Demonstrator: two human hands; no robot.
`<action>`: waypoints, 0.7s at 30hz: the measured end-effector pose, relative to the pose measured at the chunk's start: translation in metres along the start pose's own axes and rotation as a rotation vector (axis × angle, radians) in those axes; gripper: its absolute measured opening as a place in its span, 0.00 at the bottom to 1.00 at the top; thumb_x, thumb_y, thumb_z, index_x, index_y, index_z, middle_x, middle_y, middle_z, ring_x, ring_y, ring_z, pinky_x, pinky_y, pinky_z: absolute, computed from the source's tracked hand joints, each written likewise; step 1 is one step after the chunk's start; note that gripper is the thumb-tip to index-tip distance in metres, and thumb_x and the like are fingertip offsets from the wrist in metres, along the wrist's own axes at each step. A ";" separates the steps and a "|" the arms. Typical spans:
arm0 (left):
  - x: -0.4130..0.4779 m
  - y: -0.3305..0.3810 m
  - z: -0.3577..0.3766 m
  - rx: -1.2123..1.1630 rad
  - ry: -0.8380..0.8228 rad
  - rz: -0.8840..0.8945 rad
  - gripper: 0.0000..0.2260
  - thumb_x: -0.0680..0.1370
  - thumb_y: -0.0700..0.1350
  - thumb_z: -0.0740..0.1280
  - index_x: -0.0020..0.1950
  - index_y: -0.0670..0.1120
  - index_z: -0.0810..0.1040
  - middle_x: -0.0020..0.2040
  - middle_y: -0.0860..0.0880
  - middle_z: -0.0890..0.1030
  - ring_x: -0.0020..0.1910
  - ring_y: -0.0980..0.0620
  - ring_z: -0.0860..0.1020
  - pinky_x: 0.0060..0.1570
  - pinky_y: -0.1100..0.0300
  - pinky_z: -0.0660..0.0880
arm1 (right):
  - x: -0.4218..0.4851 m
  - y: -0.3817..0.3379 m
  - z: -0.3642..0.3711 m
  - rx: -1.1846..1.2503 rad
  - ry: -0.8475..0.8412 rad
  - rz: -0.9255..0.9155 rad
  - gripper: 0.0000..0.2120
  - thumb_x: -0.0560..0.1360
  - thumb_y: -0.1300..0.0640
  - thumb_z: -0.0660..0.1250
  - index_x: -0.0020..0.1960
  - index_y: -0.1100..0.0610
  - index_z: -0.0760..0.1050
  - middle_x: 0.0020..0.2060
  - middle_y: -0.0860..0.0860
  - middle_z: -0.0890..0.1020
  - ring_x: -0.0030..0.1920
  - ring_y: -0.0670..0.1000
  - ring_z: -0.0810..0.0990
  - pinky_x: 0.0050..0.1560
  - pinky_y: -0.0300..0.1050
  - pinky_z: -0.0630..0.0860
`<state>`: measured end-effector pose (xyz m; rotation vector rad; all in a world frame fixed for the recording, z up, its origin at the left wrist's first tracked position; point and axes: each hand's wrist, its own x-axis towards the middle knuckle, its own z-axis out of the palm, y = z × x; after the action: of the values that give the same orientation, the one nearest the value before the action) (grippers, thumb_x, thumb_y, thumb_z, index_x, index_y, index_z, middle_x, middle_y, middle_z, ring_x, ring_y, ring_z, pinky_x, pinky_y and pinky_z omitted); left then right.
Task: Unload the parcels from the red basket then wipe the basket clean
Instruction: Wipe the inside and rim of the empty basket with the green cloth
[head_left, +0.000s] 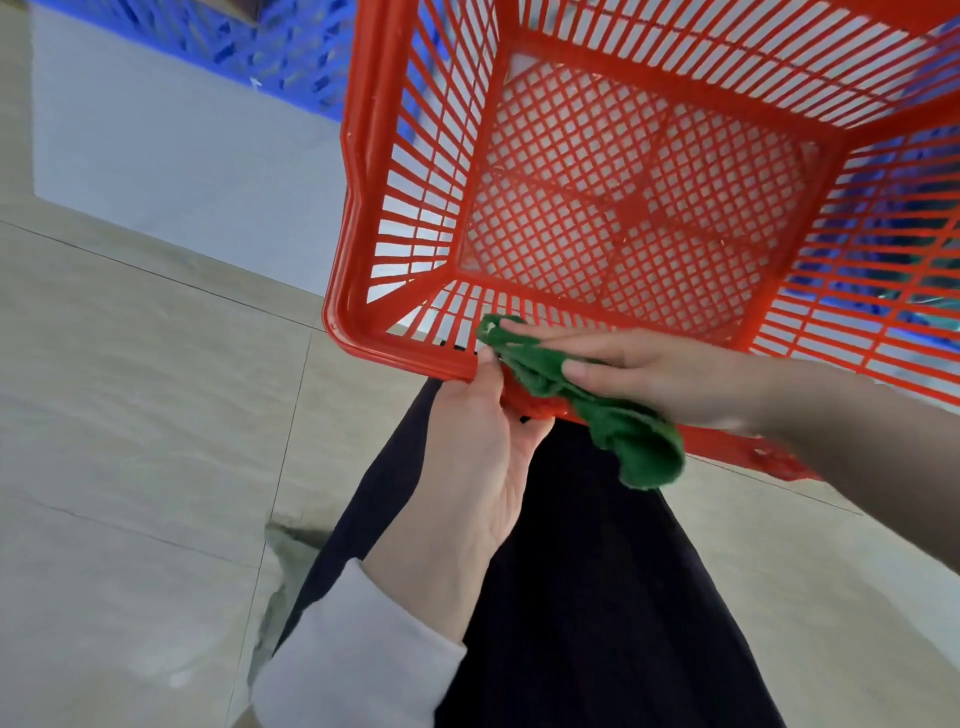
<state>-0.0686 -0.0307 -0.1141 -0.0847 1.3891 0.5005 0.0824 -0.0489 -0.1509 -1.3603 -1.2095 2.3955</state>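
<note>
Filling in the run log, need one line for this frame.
step: wipe | red basket: no parcels inside | left hand: grips near rim | right hand: holds green cloth on near rim

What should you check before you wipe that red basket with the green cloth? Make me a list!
1. Parcels out of the red basket: ok, its mesh floor shows nothing on it.
2. Green cloth in the right hand: ok, thumb and fingers pinch it.
3. Cloth touching the basket: ok, it drapes over the near rim.
4. Left hand steadying the basket: ok, its grip is on the near rim.
5. Which spots are dirty: cannot tell, any dirt is too small to see.
</note>
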 end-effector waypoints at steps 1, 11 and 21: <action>0.000 0.000 0.000 0.005 0.004 0.000 0.14 0.82 0.43 0.53 0.63 0.42 0.72 0.59 0.43 0.79 0.58 0.47 0.78 0.59 0.46 0.75 | -0.004 0.000 0.000 -0.044 -0.030 -0.001 0.18 0.80 0.54 0.53 0.67 0.39 0.62 0.69 0.29 0.58 0.69 0.28 0.57 0.66 0.20 0.53; 0.001 0.002 0.002 -0.096 0.051 -0.031 0.14 0.81 0.40 0.55 0.66 0.43 0.68 0.61 0.43 0.77 0.59 0.45 0.77 0.61 0.38 0.71 | 0.032 0.050 -0.006 -0.275 0.031 0.044 0.21 0.83 0.55 0.48 0.75 0.56 0.56 0.76 0.47 0.53 0.75 0.46 0.51 0.72 0.37 0.45; -0.002 0.003 0.006 -0.090 0.065 -0.011 0.09 0.81 0.39 0.55 0.56 0.46 0.72 0.59 0.43 0.78 0.58 0.44 0.78 0.60 0.35 0.70 | 0.016 0.065 -0.020 -0.326 0.031 0.205 0.24 0.82 0.52 0.47 0.76 0.56 0.48 0.76 0.48 0.46 0.76 0.48 0.47 0.73 0.41 0.43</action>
<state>-0.0647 -0.0269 -0.1106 -0.1835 1.4289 0.5552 0.1055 -0.0733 -0.2121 -1.6815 -1.5775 2.3712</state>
